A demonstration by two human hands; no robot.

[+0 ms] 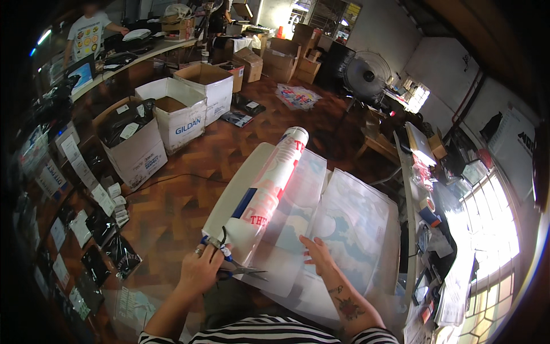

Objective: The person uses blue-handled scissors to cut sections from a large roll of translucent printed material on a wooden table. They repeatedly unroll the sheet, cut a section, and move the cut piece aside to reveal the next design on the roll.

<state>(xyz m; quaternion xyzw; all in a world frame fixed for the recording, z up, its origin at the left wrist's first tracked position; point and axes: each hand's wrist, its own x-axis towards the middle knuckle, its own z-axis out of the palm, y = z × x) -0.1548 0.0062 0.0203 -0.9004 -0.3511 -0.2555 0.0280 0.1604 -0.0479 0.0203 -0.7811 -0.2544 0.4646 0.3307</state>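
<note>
A pair of blue-handled scissors (pixel 251 272) is in my left hand (pixel 200 265), its blades spread and pointing right at the near end of a roll of printed film (pixel 264 198). The roll is whitish and clear with red lettering and blue patches, and it lies lengthwise away from me. A small dark curved strip shows beside my left fingers. My right hand (pixel 317 252) has its fingers apart, holding nothing, above or just touching the printed sheets. Beneath it lie a pale blue wave-patterned sheet (pixel 354 229) and another pale sheet (pixel 295 221) next to the roll.
Open cartons (pixel 172 114) stand on the wooden floor at the left, with black plastic packets (pixel 97 264) nearer me. A cluttered bench (pixel 409 189) runs along the right. A large fan (pixel 366 74) and a colourful sheet (pixel 298 96) are farther off. Another person (pixel 89 34) stands at far left.
</note>
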